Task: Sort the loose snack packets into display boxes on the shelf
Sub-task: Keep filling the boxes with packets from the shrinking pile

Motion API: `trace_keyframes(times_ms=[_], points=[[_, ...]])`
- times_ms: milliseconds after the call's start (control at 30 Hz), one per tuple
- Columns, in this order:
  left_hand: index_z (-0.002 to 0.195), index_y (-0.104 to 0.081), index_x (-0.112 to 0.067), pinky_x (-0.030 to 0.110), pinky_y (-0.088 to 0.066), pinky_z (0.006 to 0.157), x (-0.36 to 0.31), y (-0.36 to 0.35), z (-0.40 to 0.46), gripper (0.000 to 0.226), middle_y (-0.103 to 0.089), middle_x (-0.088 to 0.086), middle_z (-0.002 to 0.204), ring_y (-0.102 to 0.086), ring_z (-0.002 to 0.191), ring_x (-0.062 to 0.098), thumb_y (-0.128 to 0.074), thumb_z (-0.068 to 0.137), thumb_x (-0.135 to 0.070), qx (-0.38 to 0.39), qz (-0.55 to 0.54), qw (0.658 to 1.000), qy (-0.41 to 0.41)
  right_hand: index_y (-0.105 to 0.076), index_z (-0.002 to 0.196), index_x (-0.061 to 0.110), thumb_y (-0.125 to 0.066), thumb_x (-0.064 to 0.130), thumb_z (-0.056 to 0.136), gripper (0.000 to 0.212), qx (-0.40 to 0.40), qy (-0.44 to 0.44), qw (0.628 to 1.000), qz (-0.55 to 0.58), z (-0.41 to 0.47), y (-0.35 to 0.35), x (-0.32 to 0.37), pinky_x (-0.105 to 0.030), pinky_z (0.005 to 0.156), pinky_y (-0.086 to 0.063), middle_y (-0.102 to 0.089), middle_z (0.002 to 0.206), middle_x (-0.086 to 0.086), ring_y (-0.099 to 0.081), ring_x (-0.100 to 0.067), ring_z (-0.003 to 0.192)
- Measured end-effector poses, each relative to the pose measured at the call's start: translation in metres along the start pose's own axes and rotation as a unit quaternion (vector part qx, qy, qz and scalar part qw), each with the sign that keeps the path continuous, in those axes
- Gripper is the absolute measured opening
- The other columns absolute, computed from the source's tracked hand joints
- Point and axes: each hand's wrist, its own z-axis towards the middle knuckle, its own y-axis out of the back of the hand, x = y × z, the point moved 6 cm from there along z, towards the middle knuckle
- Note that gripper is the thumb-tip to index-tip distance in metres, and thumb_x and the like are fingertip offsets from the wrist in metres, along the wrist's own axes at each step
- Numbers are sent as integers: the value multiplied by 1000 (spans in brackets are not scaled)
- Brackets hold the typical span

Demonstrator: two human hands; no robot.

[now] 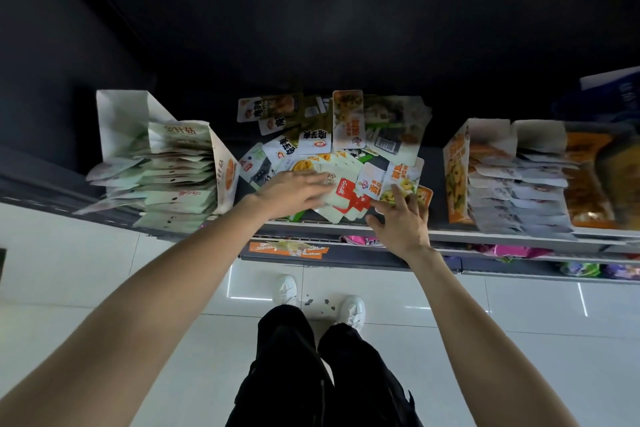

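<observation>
A heap of loose snack packets point(346, 146) lies in the middle of the dark shelf point(346, 230). My left hand point(294, 191) lies flat, fingers straight, on pale green packets point(332, 198) at the heap's front. My right hand point(401, 218) reaches in with spread fingers, its fingertips touching an orange and yellow packet point(403, 178) at the front right. A white display box point(166, 163) full of pale green packets stands at the left. An orange display box point(505, 177) stacked with pale packets stands at the right.
Another orange box point(595, 180) sits at the far right. A lower shelf point(346, 255) juts out below with orange, pink and green packets on it. My legs and white shoes point(353, 310) stand on the glossy white tiled floor.
</observation>
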Motion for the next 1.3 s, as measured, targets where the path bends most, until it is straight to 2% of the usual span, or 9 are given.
trace_keyframes(times_ms=[67,133,267,433,633,833,1000,1167,1300], points=[[118,-65,-17,25,-55,52,5,31,-15,33,-73,4,99,-70,76,12,-40,98,-29,-197,-23,980,17,-47,135,34,-46,45,95,42,-21,-6,997,74,-3,8,2,-52,114,-12,-22,155,-2,-18,-33,140],[96,-70,-10,12,-28,34,20,62,-38,41,-62,0,56,-52,38,12,-34,102,-28,-328,-87,931,134,-50,135,23,-54,34,94,43,-96,14,977,192,-11,27,10,-45,111,-24,-37,148,-5,-31,-29,137],[79,-60,-10,20,-22,50,40,83,-77,25,-44,-2,53,-38,47,10,-47,99,-18,-399,-337,778,349,-59,122,13,-61,17,91,31,-191,25,883,428,-44,73,40,-19,81,-51,-66,109,3,-61,0,97],[92,-63,-13,31,-48,69,31,75,-113,15,-65,4,88,-60,78,15,-49,97,-10,-407,-569,608,376,-58,122,17,-62,16,90,32,-184,111,850,481,-74,115,110,-13,72,-50,-69,100,9,-64,2,85],[94,-53,-15,38,-55,77,14,83,-144,16,-63,2,97,-62,91,18,-50,92,0,-432,-687,447,376,-48,135,19,-79,42,69,76,-227,222,946,69,-78,118,195,-41,88,-47,-63,118,-7,-59,-28,105],[117,-54,-21,19,-43,95,19,136,-167,23,-61,-8,118,-54,109,-1,-53,95,-24,-427,-490,718,249,-63,91,5,-71,8,80,14,-386,205,892,115,-67,150,214,-24,45,-41,-64,69,-10,-59,-25,53],[145,-33,-22,43,-17,117,109,96,-185,61,-28,-2,153,-19,142,17,-54,91,-43,-293,-217,861,355,-50,122,16,-62,14,91,33,-260,124,851,438,-27,160,210,-21,69,-52,-64,92,14,-64,-6,77],[139,-40,-35,60,2,112,138,72,-189,58,-41,-8,142,-27,136,17,-57,85,-50,-199,-86,923,318,-47,115,21,-58,2,90,33,-193,127,784,576,-9,156,244,-11,83,-47,-60,103,18,-58,13,94],[126,-57,-33,42,-35,105,138,66,-194,36,-56,-4,125,-50,117,21,-59,90,-32,-224,-52,936,267,-50,118,13,-56,-3,90,32,-149,154,774,596,5,149,277,-14,85,-51,-62,110,6,-59,3,102]])
